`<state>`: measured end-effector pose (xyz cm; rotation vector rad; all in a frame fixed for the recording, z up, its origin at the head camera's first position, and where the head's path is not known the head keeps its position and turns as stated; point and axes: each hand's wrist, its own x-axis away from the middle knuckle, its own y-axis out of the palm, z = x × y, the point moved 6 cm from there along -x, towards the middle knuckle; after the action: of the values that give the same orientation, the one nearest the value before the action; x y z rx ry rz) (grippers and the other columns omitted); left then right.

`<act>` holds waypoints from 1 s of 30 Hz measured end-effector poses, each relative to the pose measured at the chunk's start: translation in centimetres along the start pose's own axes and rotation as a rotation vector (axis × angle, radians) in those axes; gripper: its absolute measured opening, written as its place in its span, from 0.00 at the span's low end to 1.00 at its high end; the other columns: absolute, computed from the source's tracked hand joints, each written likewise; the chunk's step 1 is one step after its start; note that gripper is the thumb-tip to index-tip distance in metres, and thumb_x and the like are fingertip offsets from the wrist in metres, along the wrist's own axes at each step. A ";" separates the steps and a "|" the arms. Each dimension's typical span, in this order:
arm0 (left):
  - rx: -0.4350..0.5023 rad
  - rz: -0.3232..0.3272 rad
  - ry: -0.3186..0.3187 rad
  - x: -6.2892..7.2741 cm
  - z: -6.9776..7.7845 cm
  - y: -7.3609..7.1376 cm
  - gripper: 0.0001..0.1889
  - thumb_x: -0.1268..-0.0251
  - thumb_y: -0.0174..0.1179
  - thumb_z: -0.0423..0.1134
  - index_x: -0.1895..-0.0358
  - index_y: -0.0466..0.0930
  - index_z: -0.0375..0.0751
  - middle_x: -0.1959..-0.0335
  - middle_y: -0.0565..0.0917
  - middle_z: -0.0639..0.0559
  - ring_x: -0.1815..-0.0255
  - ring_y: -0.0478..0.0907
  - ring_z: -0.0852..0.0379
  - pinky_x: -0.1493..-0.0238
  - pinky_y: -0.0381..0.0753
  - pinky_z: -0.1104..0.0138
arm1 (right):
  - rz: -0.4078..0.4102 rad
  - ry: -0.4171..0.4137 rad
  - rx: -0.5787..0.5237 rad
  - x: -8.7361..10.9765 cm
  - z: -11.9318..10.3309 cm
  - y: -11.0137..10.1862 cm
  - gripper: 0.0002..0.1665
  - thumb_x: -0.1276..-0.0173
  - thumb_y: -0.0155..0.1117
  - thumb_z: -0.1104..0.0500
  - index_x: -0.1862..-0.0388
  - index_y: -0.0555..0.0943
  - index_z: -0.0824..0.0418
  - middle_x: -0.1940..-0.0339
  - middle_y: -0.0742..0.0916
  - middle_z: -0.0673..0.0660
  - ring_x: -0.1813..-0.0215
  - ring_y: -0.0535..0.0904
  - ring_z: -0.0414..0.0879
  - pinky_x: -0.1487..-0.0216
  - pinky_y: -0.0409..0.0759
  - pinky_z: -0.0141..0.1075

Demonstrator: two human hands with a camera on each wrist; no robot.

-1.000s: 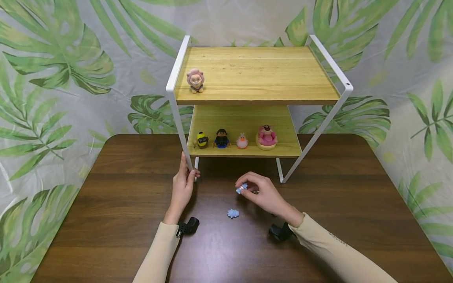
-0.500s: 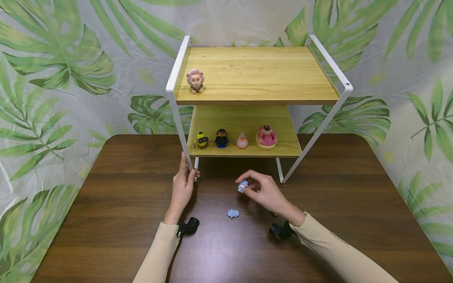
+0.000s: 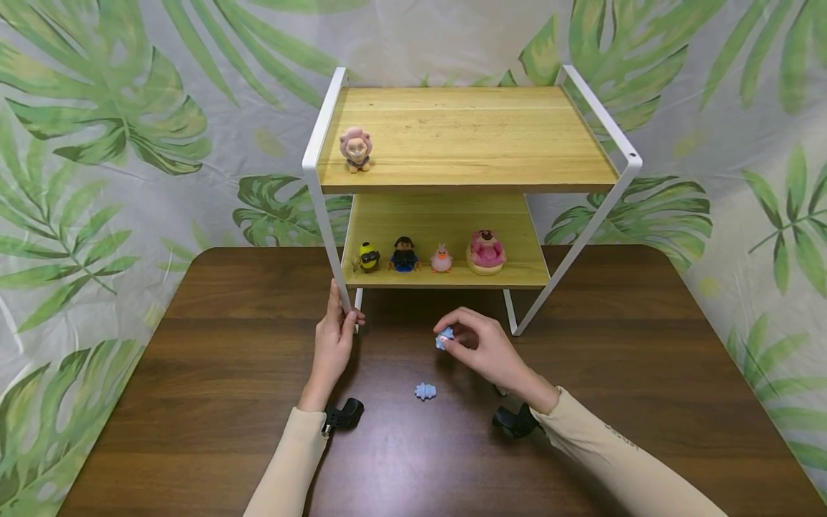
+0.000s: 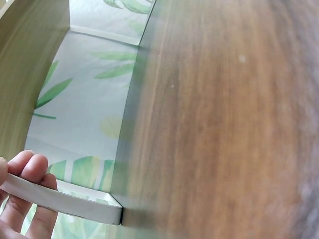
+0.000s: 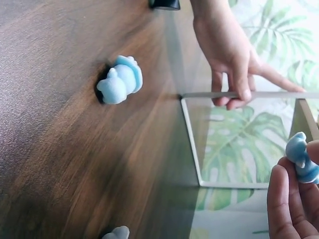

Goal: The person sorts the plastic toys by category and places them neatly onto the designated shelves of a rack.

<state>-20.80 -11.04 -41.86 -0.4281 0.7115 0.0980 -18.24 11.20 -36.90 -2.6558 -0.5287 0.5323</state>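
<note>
In the head view my left hand [image 3: 333, 340] grips the white metal front leg [image 3: 328, 237] of a two-tier shelf. Fingers curl round this white bar [image 4: 65, 201] in the left wrist view, the index stretched along it. My right hand [image 3: 483, 347] pinches a small light-blue figurine [image 3: 444, 338] between thumb and fingers, above the table before the shelf. Part of that figurine [image 5: 298, 154] is hidden by the fingers in the right wrist view. A second light-blue figurine [image 3: 425, 391] lies on the table between the forearms.
A pink figurine [image 3: 356, 149] stands at the left of the top shelf [image 3: 465, 136]. Below stand a yellow figurine [image 3: 368, 257], a dark-haired one [image 3: 404, 255], a pale pink bird [image 3: 441, 258] and a pink bear [image 3: 487, 251]. A greyish object [image 5: 117, 233] lies on the table.
My right hand has risen slightly, and the blue figurine in its fingers has turned, its face now showing. The left hand keeps its place on the shelf leg.
</note>
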 end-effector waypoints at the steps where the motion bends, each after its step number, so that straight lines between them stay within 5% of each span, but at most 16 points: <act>1: 0.001 -0.001 -0.002 0.0 0.0 0.0 0.56 0.38 0.51 0.15 0.27 0.36 0.81 0.73 0.78 0.30 0.74 0.79 0.37 0.69 0.81 0.46 | 0.001 0.000 -0.003 0.0 -0.1 0.0 0.10 0.40 0.62 0.76 0.60 0.80 0.71 0.61 0.83 0.64 0.61 0.79 0.53 0.58 0.82 0.38; 11: -0.005 0.000 -0.006 0.0 0.0 0.0 0.56 0.38 0.51 0.15 0.27 0.36 0.81 0.73 0.78 0.30 0.74 0.79 0.37 0.70 0.81 0.47 | 0.009 -0.036 -0.008 0.0 -0.4 -0.3 0.11 0.41 0.62 0.77 0.59 0.79 0.73 0.61 0.83 0.64 0.62 0.79 0.53 0.59 0.82 0.37; 18: -0.006 0.007 -0.025 0.0 0.1 -0.1 0.56 0.38 0.51 0.15 0.28 0.36 0.82 0.73 0.78 0.29 0.74 0.79 0.36 0.70 0.81 0.46 | 0.008 -0.038 -0.033 0.0 2.7 0.0 0.12 0.39 0.63 0.75 0.56 0.80 0.68 0.58 0.84 0.59 0.61 0.80 0.51 0.58 0.82 0.37; 23: -0.006 0.012 -0.024 0.0 0.1 -0.1 0.56 0.38 0.50 0.14 0.28 0.36 0.82 0.74 0.78 0.29 0.74 0.79 0.36 0.70 0.80 0.46 | 0.007 -0.058 -0.048 0.1 2.7 -0.2 0.12 0.36 0.63 0.71 0.54 0.80 0.65 0.57 0.84 0.55 0.59 0.80 0.48 0.56 0.81 0.36; 30: -0.002 0.010 -0.026 -0.1 0.1 -0.1 0.56 0.38 0.50 0.14 0.27 0.37 0.82 0.73 0.78 0.29 0.74 0.79 0.35 0.70 0.81 0.46 | 0.018 -0.094 -0.058 0.1 2.3 -0.6 0.13 0.37 0.62 0.74 0.54 0.80 0.68 0.57 0.83 0.63 0.59 0.79 0.54 0.56 0.81 0.36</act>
<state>-20.76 -11.09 -41.72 -0.4243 0.6884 0.1129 -19.34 12.43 -38.68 -2.7033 -0.5559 0.6595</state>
